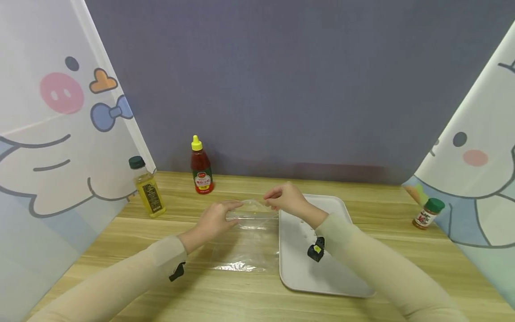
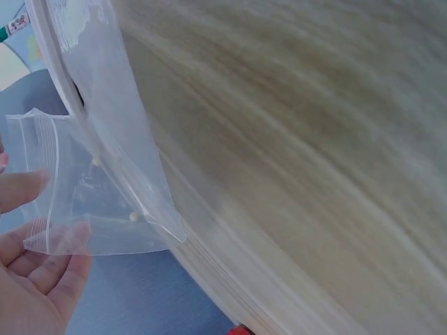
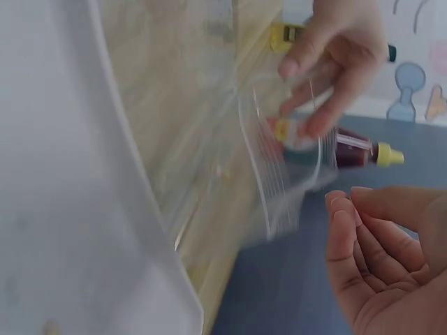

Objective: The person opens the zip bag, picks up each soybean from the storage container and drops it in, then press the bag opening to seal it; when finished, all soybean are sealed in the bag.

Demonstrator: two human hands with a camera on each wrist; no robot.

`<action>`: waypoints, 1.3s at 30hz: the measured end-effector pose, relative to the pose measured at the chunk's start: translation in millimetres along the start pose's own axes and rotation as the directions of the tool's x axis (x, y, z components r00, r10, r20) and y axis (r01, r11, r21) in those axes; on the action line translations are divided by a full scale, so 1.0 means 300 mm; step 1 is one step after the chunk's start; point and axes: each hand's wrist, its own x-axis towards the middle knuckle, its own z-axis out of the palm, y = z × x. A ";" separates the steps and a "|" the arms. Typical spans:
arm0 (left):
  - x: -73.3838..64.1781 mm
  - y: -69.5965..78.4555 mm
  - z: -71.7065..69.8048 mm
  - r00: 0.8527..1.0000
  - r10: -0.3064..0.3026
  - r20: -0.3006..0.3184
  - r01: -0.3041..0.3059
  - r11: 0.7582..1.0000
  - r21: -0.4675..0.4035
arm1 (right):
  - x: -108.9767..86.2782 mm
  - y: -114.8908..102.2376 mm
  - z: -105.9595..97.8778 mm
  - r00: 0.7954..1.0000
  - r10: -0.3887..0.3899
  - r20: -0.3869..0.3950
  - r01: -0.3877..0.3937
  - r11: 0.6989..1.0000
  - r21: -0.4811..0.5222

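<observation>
A clear zip-lock bag (image 1: 245, 243) lies on the table, its mouth raised toward the back. My left hand (image 1: 216, 219) holds the mouth at its left side, thumb and fingers spread around the zip edge. Small pale pieces (image 2: 134, 217) show inside the bag in the left wrist view. Close to the right side of the mouth is my right hand (image 1: 289, 200), fingers curled and thumb tip meeting the fingertips (image 3: 341, 206); I cannot tell whether something tiny is between them. Under the right forearm sits a white tray (image 1: 291, 268) with several small pale pieces (image 1: 302, 221) on it.
At the back left stand a red sauce bottle (image 1: 202, 167) with a yellow cap and an oil bottle (image 1: 149, 190) with a dark green cap. A small jar (image 1: 427, 214) with a green lid is far right. A grey-blue panel (image 1: 281, 89) closes off the back.
</observation>
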 end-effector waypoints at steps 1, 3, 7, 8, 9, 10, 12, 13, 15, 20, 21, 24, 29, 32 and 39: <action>-0.001 0.000 -0.001 1.000 -0.001 0.000 0.001 1.000 0.002 | -0.001 0.007 -0.015 1.000 0.000 -0.004 0.000 1.000 0.006; -0.003 -0.001 -0.003 1.000 -0.007 0.004 0.007 1.000 0.003 | -0.003 0.026 -0.047 1.000 0.001 -0.015 -0.001 1.000 0.025; -0.006 0.001 -0.009 1.000 -0.004 0.004 0.004 1.000 0.008 | -0.009 0.072 -0.107 1.000 0.006 -0.023 -0.006 1.000 0.016; -0.006 0.000 -0.011 1.000 -0.002 0.004 0.002 1.000 0.010 | -0.012 0.085 -0.120 1.000 0.013 -0.025 -0.012 1.000 0.003; -0.006 0.001 -0.012 1.000 0.000 0.004 0.000 1.000 0.013 | -0.015 0.098 -0.132 0.999 0.022 -0.025 -0.023 1.000 -0.014; -0.006 0.000 -0.013 1.000 0.002 0.003 -0.002 1.000 0.018 | -0.019 0.110 -0.144 0.999 0.030 -0.021 -0.031 0.999 -0.029; -0.005 -0.001 -0.014 1.000 0.006 0.003 -0.006 1.000 0.025 | -0.024 0.137 -0.162 0.998 0.055 -0.021 -0.056 0.997 -0.059; -0.005 -0.001 -0.015 1.000 0.007 0.004 -0.007 1.000 0.028 | -0.027 0.151 -0.170 0.997 0.070 -0.022 -0.071 0.995 -0.070; -0.004 0.000 -0.017 1.000 0.010 0.006 -0.010 1.000 0.030 | -0.030 0.180 -0.185 0.996 0.083 -0.018 -0.084 0.992 -0.094; -0.002 0.005 -0.022 1.000 0.020 0.006 -0.020 0.999 0.035 | -0.034 0.243 -0.213 0.996 0.088 0.003 -0.086 0.982 -0.169; -0.002 0.005 -0.022 1.000 0.023 0.004 -0.023 0.999 0.039 | -0.033 0.254 -0.217 0.996 0.091 0.004 -0.089 0.979 -0.186; -0.002 0.005 -0.021 1.000 0.027 0.004 -0.028 0.998 0.048 | -0.029 0.287 -0.224 0.995 0.101 0.000 -0.098 0.967 -0.235; -0.003 0.005 -0.018 1.000 0.029 0.005 -0.030 0.998 0.058 | -0.024 0.332 -0.226 0.993 0.111 0.027 -0.099 0.952 -0.290; -0.004 0.007 -0.018 1.000 0.030 0.004 -0.031 0.998 0.058 | -0.020 0.353 -0.224 0.993 0.104 0.053 -0.084 0.955 -0.285; -0.004 0.009 -0.017 1.000 0.030 0.001 -0.030 0.998 0.061 | -0.010 0.383 -0.213 0.991 0.112 0.068 -0.088 0.955 -0.284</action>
